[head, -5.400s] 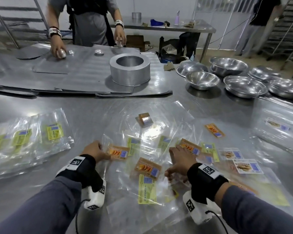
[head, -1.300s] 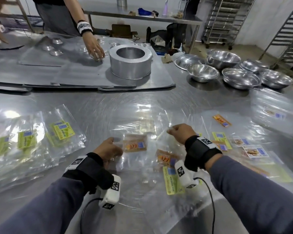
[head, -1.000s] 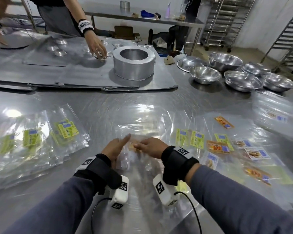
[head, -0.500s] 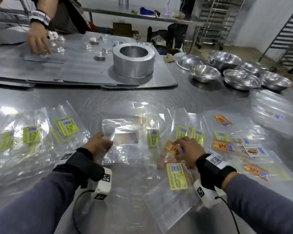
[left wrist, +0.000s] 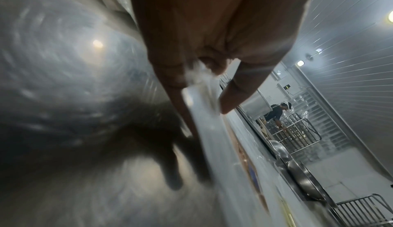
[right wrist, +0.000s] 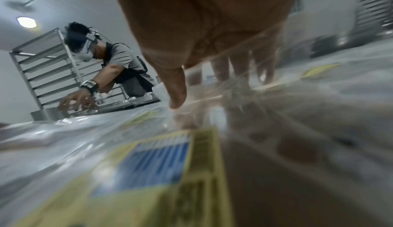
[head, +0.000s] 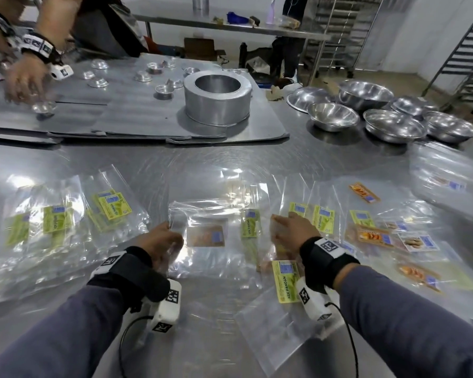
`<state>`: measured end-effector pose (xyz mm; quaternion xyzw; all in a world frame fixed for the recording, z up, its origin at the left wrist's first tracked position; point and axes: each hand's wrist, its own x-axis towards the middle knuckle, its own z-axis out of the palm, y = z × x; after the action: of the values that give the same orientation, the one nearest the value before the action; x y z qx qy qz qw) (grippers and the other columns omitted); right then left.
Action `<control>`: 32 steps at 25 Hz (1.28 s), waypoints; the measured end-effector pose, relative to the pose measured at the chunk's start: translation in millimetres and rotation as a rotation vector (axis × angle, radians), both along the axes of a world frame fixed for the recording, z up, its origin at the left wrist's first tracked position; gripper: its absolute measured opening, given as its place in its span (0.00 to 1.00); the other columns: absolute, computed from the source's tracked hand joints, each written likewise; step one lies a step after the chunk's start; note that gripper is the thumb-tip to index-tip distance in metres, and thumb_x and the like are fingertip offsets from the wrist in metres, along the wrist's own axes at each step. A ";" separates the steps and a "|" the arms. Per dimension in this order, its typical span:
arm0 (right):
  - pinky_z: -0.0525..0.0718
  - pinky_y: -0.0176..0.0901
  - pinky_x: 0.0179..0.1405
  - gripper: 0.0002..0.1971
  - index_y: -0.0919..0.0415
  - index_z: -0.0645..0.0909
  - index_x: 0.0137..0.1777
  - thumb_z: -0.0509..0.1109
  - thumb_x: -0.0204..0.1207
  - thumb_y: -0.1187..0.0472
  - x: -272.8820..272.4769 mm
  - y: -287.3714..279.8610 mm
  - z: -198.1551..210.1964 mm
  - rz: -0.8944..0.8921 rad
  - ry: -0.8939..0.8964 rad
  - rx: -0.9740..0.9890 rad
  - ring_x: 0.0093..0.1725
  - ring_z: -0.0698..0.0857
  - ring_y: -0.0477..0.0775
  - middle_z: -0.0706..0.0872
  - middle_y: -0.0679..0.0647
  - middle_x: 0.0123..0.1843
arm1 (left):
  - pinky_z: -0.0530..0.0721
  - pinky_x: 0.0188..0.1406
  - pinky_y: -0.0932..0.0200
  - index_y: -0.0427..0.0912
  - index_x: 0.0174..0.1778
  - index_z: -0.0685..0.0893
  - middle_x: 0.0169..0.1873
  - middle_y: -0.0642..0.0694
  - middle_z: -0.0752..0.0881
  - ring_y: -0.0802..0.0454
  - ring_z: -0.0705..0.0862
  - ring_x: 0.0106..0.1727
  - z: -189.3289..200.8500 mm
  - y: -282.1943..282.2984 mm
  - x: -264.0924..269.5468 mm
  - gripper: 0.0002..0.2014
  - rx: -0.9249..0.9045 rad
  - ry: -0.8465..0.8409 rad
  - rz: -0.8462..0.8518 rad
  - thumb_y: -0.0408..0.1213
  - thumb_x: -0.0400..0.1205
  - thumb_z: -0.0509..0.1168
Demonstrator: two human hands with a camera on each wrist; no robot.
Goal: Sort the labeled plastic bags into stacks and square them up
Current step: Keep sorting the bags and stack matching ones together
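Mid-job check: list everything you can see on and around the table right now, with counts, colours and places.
green-label bags: a loose stack, clear with yellow-green labels, table left.
orange-label bag: one, clear with brownish-orange label, centre, held at its left edge.
unsorted bags: many, mixed green, orange and white labels, table right.
cake ring: one, silver, on grey metal sheets, far centre.
small tins: several, silver, on the sheets.
bowls: about six, steel, far right.
other person's hand: far left, over the tins.
left hand: grips the orange-label bag.
right hand: rests on the unsorted bags.
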<state>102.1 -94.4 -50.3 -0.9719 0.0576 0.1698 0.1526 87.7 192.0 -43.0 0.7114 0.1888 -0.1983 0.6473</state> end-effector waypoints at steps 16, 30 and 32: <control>0.65 0.34 0.67 0.40 0.52 0.65 0.79 0.78 0.68 0.52 -17.5 73.7 28.4 0.171 0.017 0.486 0.76 0.69 0.51 0.70 0.49 0.77 | 0.81 0.24 0.71 0.34 0.50 0.79 0.37 0.41 0.87 0.56 0.87 0.32 -2.8 -21.9 2.2 0.09 -0.273 -0.045 -0.044 0.19 0.79 0.62; 0.72 0.43 0.66 0.31 0.62 0.70 0.72 0.76 0.71 0.57 -42.5 -168.4 27.0 -0.213 0.027 0.128 0.68 0.78 0.58 0.78 0.57 0.70 | 0.85 0.25 0.62 0.42 0.52 0.78 0.40 0.39 0.88 0.48 0.88 0.33 34.6 -152.0 4.7 0.15 -0.494 -0.182 -0.125 0.17 0.78 0.60; 0.71 0.42 0.65 0.32 0.62 0.70 0.72 0.77 0.70 0.57 -42.4 -179.0 20.3 -0.147 0.035 0.060 0.68 0.76 0.59 0.76 0.59 0.71 | 0.80 0.25 0.60 0.34 0.52 0.78 0.36 0.39 0.83 0.49 0.81 0.31 15.2 -171.3 -8.4 0.16 -0.269 -0.082 -0.177 0.14 0.73 0.63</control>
<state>59.7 -273.5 -29.9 -0.9569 0.1264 0.1767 0.1927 79.3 20.7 -27.8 0.6395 0.0705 -0.2488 0.7240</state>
